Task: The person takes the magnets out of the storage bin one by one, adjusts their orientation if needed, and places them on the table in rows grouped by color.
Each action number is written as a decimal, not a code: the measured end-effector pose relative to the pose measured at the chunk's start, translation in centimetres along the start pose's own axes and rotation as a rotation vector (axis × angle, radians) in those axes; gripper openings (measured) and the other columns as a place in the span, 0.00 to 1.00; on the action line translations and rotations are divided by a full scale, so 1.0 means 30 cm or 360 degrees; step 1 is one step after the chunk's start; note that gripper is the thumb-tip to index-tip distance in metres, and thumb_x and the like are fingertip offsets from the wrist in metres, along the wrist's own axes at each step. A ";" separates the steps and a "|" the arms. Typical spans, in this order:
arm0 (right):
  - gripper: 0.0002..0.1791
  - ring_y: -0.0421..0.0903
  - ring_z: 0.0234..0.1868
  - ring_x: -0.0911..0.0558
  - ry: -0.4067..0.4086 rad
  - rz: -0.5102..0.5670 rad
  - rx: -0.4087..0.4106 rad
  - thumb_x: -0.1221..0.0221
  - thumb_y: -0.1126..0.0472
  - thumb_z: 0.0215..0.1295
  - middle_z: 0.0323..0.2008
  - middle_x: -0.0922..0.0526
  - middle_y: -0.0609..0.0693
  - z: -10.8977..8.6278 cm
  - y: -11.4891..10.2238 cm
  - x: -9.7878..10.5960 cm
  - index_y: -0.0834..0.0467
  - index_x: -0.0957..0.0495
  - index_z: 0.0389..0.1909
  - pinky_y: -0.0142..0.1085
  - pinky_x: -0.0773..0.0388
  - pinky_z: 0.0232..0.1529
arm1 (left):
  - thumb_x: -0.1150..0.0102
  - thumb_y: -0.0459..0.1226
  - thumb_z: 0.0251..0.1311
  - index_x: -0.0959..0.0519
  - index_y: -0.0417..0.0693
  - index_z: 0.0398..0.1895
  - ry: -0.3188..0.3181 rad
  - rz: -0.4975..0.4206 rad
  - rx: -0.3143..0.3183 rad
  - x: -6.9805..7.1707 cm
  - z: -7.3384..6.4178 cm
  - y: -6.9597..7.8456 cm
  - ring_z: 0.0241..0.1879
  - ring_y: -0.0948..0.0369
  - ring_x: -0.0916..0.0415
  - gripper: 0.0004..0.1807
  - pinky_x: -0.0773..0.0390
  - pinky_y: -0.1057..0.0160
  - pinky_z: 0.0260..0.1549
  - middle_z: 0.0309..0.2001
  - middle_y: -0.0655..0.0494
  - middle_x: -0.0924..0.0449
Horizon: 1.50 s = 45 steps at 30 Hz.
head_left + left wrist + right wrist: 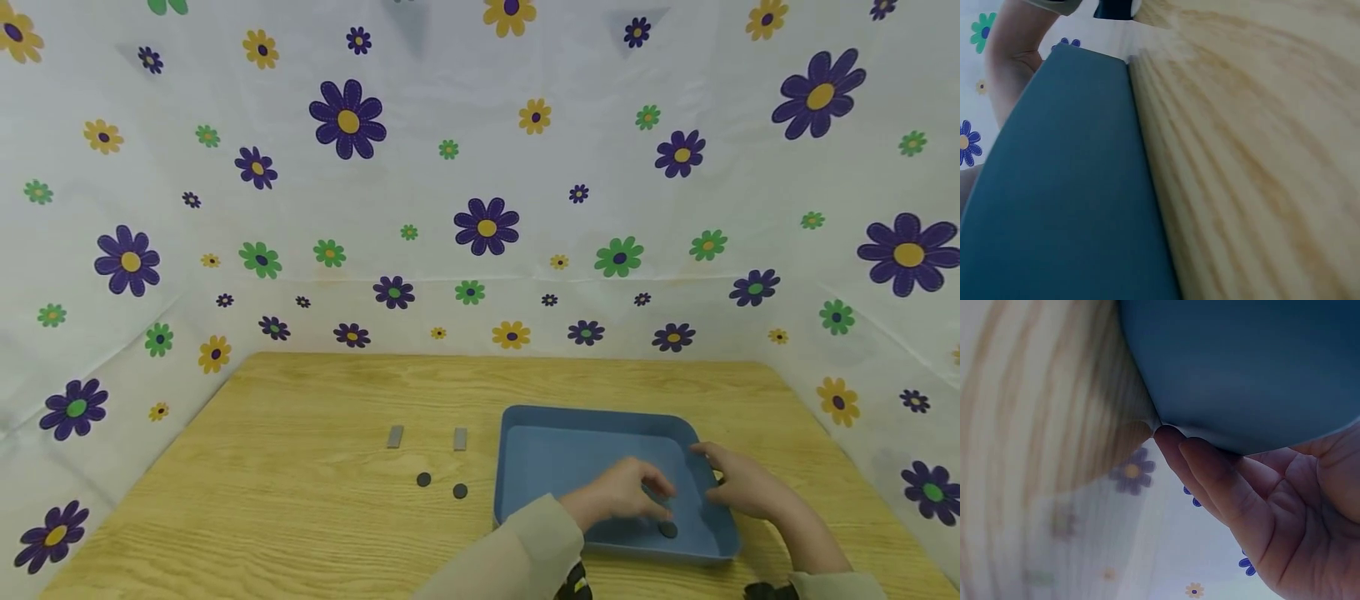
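Note:
A shallow blue tray sits on the wooden table toward the right. Over its front right part is my left hand, thumb and fingers apart, slightly blurred. A small dark disc lies on the tray floor just below those fingertips. My right hand holds the tray's right side at the rim. In the right wrist view, fingers of that hand lie along the outside of the tray wall. The left wrist view is mostly taken up by the tray's outer wall, which hides the left hand's fingertips.
Left of the tray, two grey rectangular pieces and two dark discs lie on the wooden table. A white flower-patterned sheet encloses the table at the back and both sides.

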State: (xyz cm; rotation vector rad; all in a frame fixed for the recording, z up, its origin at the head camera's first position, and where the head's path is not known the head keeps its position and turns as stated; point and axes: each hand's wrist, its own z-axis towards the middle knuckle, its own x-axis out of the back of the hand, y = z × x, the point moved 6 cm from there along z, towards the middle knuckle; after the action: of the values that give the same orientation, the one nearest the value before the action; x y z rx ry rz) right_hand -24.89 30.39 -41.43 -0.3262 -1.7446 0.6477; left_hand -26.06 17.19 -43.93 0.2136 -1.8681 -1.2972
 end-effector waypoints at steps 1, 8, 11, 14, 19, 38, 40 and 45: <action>0.34 0.70 0.50 0.34 0.0001 -0.0011 0.0004 0.43 0.74 0.42 0.50 0.37 0.78 0.001 -0.001 0.000 0.77 0.41 0.54 0.40 0.30 0.31 | 0.34 0.31 0.45 0.19 0.44 0.37 -0.0020 0.0048 -0.0008 -0.004 -0.001 -0.002 0.30 0.73 0.29 0.13 0.29 0.75 0.27 0.31 0.63 0.22; 0.34 0.71 0.50 0.34 -0.0003 -0.0003 0.0015 0.44 0.74 0.42 0.50 0.37 0.78 0.003 -0.003 -0.002 0.78 0.41 0.54 0.41 0.29 0.33 | 0.33 0.33 0.43 0.19 0.46 0.36 -0.0084 0.0246 -0.0002 -0.025 -0.006 -0.009 0.31 0.75 0.28 0.12 0.31 0.78 0.30 0.31 0.66 0.22; 0.34 0.71 0.50 0.34 -0.0002 -0.0012 0.0003 0.44 0.73 0.42 0.50 0.37 0.78 0.005 0.002 0.002 0.77 0.41 0.54 0.43 0.28 0.34 | 0.33 0.34 0.44 0.18 0.48 0.35 -0.0091 0.0284 0.0028 -0.027 -0.008 -0.009 0.32 0.75 0.28 0.12 0.30 0.77 0.31 0.31 0.67 0.22; 0.33 0.70 0.49 0.34 0.0003 -0.0042 -0.0004 0.43 0.73 0.42 0.50 0.36 0.78 0.007 0.006 0.003 0.77 0.41 0.54 0.45 0.28 0.36 | 0.33 0.35 0.44 0.18 0.50 0.36 -0.0103 0.0322 0.0050 -0.029 -0.009 -0.010 0.33 0.74 0.28 0.12 0.30 0.77 0.30 0.32 0.68 0.22; 0.33 0.71 0.49 0.33 0.0007 -0.0058 -0.0003 0.43 0.73 0.42 0.49 0.36 0.79 0.011 0.006 -0.005 0.77 0.40 0.53 0.43 0.28 0.34 | 0.33 0.37 0.44 0.18 0.52 0.36 -0.0142 0.0432 0.0063 -0.037 -0.013 -0.015 0.32 0.75 0.28 0.12 0.31 0.78 0.30 0.33 0.70 0.22; 0.33 0.72 0.51 0.36 -0.0016 -0.0019 0.0006 0.44 0.75 0.43 0.52 0.40 0.79 0.004 0.001 -0.009 0.78 0.41 0.54 0.49 0.29 0.40 | 0.33 0.36 0.44 0.19 0.55 0.31 -0.0177 0.0625 0.0048 -0.057 -0.013 -0.013 0.29 0.76 0.30 0.09 0.33 0.79 0.29 0.28 0.71 0.24; 0.32 0.72 0.51 0.36 -0.0018 -0.0019 0.0008 0.44 0.75 0.43 0.52 0.40 0.79 0.006 0.000 -0.007 0.77 0.41 0.54 0.50 0.29 0.40 | 0.32 0.36 0.44 0.19 0.56 0.31 -0.0173 0.0662 0.0041 -0.058 -0.012 -0.013 0.29 0.76 0.31 0.09 0.33 0.79 0.29 0.28 0.72 0.24; 0.32 0.71 0.51 0.36 -0.0018 -0.0024 0.0010 0.43 0.75 0.44 0.52 0.40 0.79 0.008 -0.001 -0.009 0.77 0.41 0.54 0.48 0.28 0.39 | 0.33 0.36 0.44 0.19 0.56 0.30 -0.0177 0.0674 0.0062 -0.058 -0.017 -0.011 0.28 0.76 0.31 0.08 0.33 0.79 0.28 0.27 0.72 0.25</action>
State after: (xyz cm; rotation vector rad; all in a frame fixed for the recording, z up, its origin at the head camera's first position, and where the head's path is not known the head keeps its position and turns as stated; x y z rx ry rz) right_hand -25.05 30.18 -41.66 -0.3048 -1.7540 0.6452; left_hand -24.69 17.66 -45.06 -0.2300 -1.9019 -0.9970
